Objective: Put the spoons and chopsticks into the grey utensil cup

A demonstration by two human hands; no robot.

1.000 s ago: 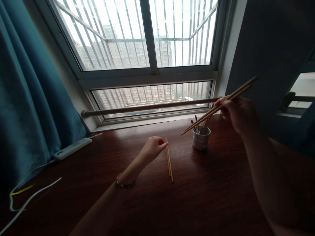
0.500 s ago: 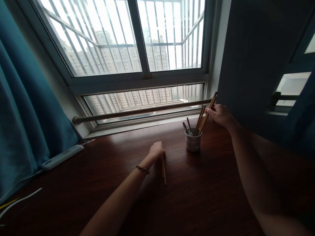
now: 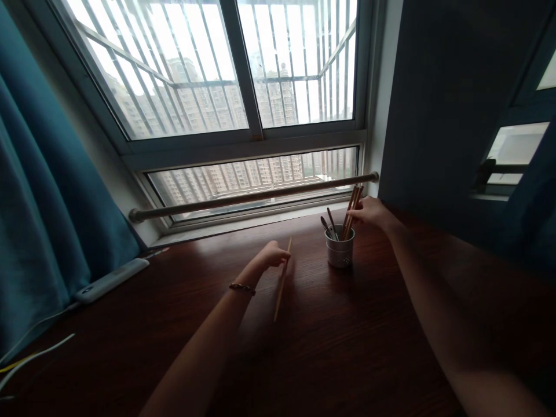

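Observation:
My left hand [image 3: 273,255] is closed on wooden chopsticks [image 3: 280,291] over the table. They slant with the lower end toward me; one or two, overlapping, I cannot tell. To the right stands a light grey cup [image 3: 340,252]. Upright wooden chopsticks [image 3: 353,202] lean in it. The fingers of my right hand [image 3: 370,212] pinch these chopsticks above the rim, with their lower ends inside the cup. Beside them in the cup are a dark-handled utensil [image 3: 325,223] and other thin utensils, whose lower parts are hidden by the wall.
The dark red-brown wooden table [image 3: 304,359] reaches to a barred window. A metal rail [image 3: 256,198] crosses in front of the glass. At the left lie a white power strip [image 3: 113,280] and cables [image 3: 39,354], beside a blue curtain [image 3: 52,191].
My right hand has lowered and moved left, bringing its chopsticks down into the cup. The left hand's chopsticks have swung, their lower end shifting left.

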